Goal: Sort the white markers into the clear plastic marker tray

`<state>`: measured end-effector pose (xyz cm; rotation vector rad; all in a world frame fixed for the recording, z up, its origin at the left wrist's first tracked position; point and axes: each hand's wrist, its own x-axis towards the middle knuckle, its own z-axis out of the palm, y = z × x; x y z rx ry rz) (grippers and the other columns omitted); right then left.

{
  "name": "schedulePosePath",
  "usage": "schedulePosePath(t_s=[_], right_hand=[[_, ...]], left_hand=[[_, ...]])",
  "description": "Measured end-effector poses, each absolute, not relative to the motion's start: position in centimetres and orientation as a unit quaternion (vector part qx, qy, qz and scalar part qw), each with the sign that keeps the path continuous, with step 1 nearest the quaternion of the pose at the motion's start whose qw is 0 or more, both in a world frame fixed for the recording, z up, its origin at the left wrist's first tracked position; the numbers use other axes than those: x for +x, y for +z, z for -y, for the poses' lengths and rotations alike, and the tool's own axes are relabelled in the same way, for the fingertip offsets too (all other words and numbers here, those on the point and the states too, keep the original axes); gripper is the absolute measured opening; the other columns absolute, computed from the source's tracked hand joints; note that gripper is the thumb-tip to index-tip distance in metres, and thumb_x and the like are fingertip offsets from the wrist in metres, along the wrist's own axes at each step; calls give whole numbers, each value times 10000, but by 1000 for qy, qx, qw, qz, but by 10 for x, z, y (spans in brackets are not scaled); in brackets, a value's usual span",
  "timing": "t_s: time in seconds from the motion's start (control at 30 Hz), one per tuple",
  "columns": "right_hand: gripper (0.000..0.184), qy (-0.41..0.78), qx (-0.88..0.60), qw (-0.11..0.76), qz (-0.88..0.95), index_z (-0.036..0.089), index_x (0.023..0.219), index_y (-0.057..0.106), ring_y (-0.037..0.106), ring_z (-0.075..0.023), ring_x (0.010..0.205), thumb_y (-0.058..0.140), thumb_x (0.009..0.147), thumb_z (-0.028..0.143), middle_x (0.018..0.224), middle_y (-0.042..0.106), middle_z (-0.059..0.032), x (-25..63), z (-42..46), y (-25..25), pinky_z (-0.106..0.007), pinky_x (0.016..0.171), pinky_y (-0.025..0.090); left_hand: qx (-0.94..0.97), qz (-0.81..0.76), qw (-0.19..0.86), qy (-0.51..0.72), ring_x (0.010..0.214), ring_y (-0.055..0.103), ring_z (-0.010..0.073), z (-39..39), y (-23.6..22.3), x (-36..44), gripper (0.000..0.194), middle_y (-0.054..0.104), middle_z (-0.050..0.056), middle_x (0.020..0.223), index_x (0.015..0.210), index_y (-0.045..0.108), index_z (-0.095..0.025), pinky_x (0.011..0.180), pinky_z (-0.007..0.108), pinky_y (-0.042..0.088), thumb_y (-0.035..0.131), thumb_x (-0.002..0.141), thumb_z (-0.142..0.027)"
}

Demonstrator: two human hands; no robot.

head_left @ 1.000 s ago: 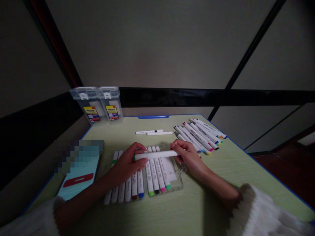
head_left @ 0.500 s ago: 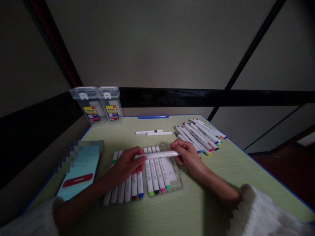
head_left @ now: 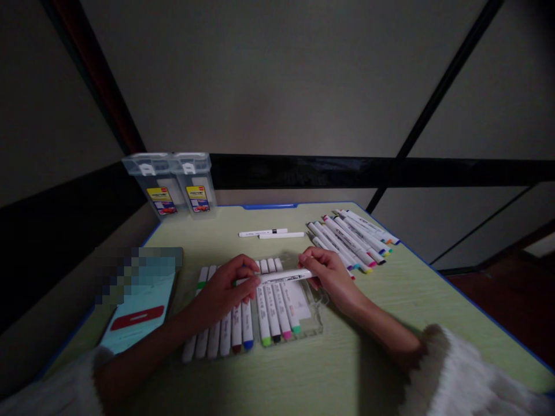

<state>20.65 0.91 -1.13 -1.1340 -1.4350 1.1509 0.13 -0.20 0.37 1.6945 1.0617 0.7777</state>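
A white marker (head_left: 284,277) lies across between my two hands, with printed text showing along its barrel. My left hand (head_left: 234,281) pinches one end of it, and the fingers of my right hand (head_left: 327,270) close on the other end. Under the marker rests a clear plastic case (head_left: 318,323) holding several white markers in a row, among them one with a lime green tip (head_left: 266,341) and one with a pink tip (head_left: 286,334). To their left, more white markers (head_left: 225,332) lie side by side, partly covered by my left hand.
Several colour-tipped markers (head_left: 351,237) lie spread at the right rear of the table. Two white pens (head_left: 273,234) lie near the middle back. Two lidded clear boxes (head_left: 182,185) stand at the left rear. A phone or tablet (head_left: 143,300) with a lit screen lies left.
The marker in my hands has turned about its length, so its printed text now faces me. Both hands have stayed almost in place.
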Motion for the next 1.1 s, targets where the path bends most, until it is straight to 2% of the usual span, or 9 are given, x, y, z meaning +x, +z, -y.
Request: schedulePosePath(t_s=[0.33,0.7,1.1], right_hand=[[275,473,-464,467,585,159,551,495,289,-46,326,509,737,361,380,383,65,206,-9,-11,-195,334,166],[293,470,-461,470,588,161,543,498,270,-52,314,501,745,373,338,368,68,206,-9,-12,-203,337,154],[278,458,-462,458,605,160,552,499,283,-54,330,487,762,340,351,368,69,207,-9,-11,-200,347,169]], left_hand=[[732,-438,438,284,505,448,85,2,7,1,39,476,-69,541,684,484,-174,492,196,338,504,693,-207],[703,-440,477,290,462,437,79,2,3,2,110,490,-58,533,685,470,-178,460,195,355,433,753,-256],[721,-440,450,290,477,440,83,2,3,1,113,477,-61,537,682,470,-178,482,203,359,432,767,-241]])
